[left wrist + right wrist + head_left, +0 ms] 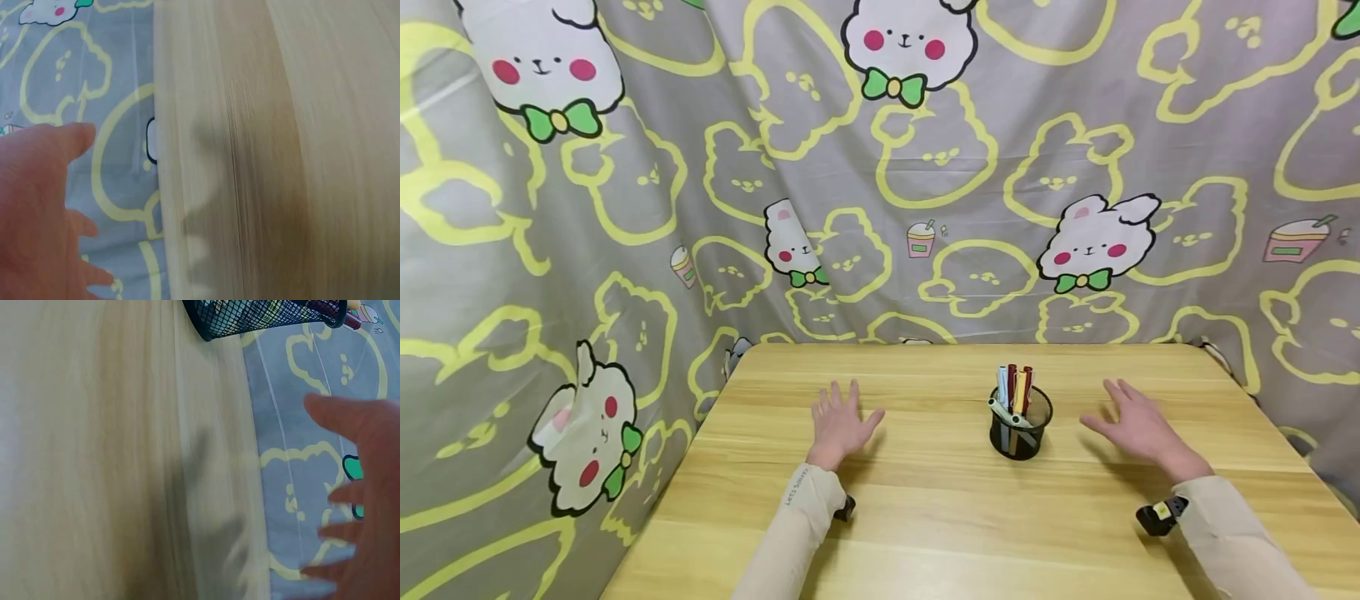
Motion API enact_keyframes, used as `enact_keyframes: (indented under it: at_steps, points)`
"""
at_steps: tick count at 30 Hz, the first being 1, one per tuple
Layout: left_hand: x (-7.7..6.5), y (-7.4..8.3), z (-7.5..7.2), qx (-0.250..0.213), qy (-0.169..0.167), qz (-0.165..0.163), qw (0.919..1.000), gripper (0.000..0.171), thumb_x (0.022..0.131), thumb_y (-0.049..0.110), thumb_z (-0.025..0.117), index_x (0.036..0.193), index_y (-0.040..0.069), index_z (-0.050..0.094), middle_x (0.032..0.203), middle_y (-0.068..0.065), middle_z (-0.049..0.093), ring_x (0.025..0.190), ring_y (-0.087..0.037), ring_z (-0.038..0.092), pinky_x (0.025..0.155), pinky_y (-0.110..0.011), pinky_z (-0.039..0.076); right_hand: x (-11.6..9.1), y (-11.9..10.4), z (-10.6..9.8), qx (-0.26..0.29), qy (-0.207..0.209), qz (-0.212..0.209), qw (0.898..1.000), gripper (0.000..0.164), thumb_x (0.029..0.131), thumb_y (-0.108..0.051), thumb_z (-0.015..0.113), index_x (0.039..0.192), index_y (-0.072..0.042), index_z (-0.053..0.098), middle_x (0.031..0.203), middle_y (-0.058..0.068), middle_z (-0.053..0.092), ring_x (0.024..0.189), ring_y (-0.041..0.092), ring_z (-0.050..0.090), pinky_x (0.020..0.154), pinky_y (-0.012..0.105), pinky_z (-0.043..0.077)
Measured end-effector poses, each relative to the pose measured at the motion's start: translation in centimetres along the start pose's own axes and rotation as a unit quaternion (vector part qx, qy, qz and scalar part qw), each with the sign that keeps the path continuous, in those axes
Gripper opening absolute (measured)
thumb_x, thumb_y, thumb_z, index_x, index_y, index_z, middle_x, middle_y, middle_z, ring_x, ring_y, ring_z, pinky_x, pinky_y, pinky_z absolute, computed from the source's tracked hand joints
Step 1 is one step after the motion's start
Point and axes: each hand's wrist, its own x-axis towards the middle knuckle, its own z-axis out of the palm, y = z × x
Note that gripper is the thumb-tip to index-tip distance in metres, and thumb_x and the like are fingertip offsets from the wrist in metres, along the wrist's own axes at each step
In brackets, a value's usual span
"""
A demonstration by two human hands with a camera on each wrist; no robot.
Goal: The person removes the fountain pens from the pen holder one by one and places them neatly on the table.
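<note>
A black mesh pen holder [1017, 440] stands upright on the wooden table, right of the middle. Several pens [1017, 387] with light blue, dark red, yellow and pale green parts lean in it. To its left, my left hand [841, 427] is held over the table with fingers spread and nothing in it. My right hand [1138, 423] hovers on the other side, its fingers loosely extended toward the holder and holding nothing. In the right wrist view, the mesh holder [269, 315] shows at the top, apart from the right hand [369, 500]. The left wrist view shows only the left hand [37, 206] above the tabletop.
The wooden table [925, 533] has rounded far corners. A grey curtain [955, 183] with yellow outlines and white cartoon animals hangs behind it and along its left side. A dark wrist camera [1161, 515] sits at the right wrist.
</note>
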Motion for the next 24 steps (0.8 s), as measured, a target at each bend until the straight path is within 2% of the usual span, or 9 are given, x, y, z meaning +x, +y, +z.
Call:
enact_keyframes:
  at_steps: [3, 7, 10, 14, 19, 22, 24]
  points:
    - [0.2, 0.4, 0.1, -0.03, 0.004, 0.048, 0.9984, 0.078, 0.093, 0.052, 0.049, 0.15, 0.006, 0.023, 0.149, -0.031, 0.016, 0.135, -0.049, 0.016, 0.107, -0.06, 0.015, 0.2, -0.1, 0.4, 0.056, -0.011, -0.043, 0.997, 0.088, 0.087, -0.038, 0.067, 0.142, 0.014, 0.023, 0.141, 0.04, 0.023, 0.125, 0.058, 0.024, 0.098, 0.068, 0.021]
    - [0.5, 1.6, 0.4, -0.073, -0.01, 0.119, 0.9902, 0.076, 0.093, 0.041, 0.055, 0.148, 0.0, 0.022, 0.148, -0.031, 0.021, 0.134, -0.047, 0.022, 0.108, -0.057, 0.019, 0.2, -0.3, 1.1, 0.112, -0.021, -0.075, 0.991, 0.085, 0.083, -0.029, 0.074, 0.142, 0.01, 0.028, 0.14, 0.036, 0.031, 0.122, 0.055, 0.033, 0.095, 0.064, 0.032]
    - [0.6, 2.8, 0.7, -0.097, -0.033, 0.149, 0.9835, 0.076, 0.093, 0.038, 0.056, 0.149, 0.001, 0.02, 0.15, -0.026, 0.022, 0.135, -0.042, 0.024, 0.108, -0.054, 0.022, 0.2, -0.7, 1.7, 0.148, -0.028, -0.092, 0.984, 0.083, 0.081, -0.025, 0.076, 0.142, 0.008, 0.03, 0.141, 0.032, 0.032, 0.12, 0.053, 0.037, 0.092, 0.062, 0.038]
    - [0.8, 4.6, 1.3, -0.123, -0.056, 0.176, 0.9751, 0.076, 0.094, 0.038, 0.058, 0.15, 0.006, 0.019, 0.152, -0.017, 0.024, 0.137, -0.034, 0.026, 0.109, -0.048, 0.025, 0.3, -1.3, 2.4, 0.197, -0.046, -0.104, 0.974, 0.082, 0.081, -0.021, 0.076, 0.143, 0.007, 0.029, 0.143, 0.03, 0.031, 0.121, 0.052, 0.037, 0.092, 0.059, 0.04]
    - [0.9, 7.0, 2.1, -0.176, -0.061, 0.21, 0.9598, 0.067, 0.094, 0.033, 0.059, 0.148, 0.006, 0.03, 0.148, -0.011, 0.035, 0.135, -0.028, 0.032, 0.108, -0.044, 0.029, 0.5, -2.2, 3.2, 0.245, -0.066, -0.102, 0.962, 0.079, 0.082, -0.017, 0.075, 0.143, 0.004, 0.03, 0.143, 0.028, 0.032, 0.121, 0.051, 0.039, 0.092, 0.055, 0.042]
    - [1.0, 8.4, 2.5, -0.223, -0.064, 0.225, 0.9463, 0.06, 0.094, 0.03, 0.06, 0.144, 0.006, 0.038, 0.144, -0.008, 0.042, 0.131, -0.024, 0.039, 0.106, -0.039, 0.033, 0.7, -2.7, 3.6, 0.261, -0.073, -0.096, 0.958, 0.08, 0.081, -0.017, 0.076, 0.143, 0.003, 0.03, 0.143, 0.029, 0.033, 0.121, 0.049, 0.042, 0.092, 0.052, 0.043]
    - [1.1, 9.3, 2.7, -0.26, -0.067, 0.234, 0.9345, 0.055, 0.094, 0.027, 0.061, 0.141, 0.007, 0.043, 0.14, -0.006, 0.047, 0.127, -0.021, 0.043, 0.103, -0.036, 0.036, 0.8, -3.0, 3.7, 0.269, -0.076, -0.088, 0.956, 0.082, 0.08, -0.019, 0.077, 0.143, 0.003, 0.03, 0.142, 0.03, 0.034, 0.119, 0.048, 0.043, 0.093, 0.052, 0.043]
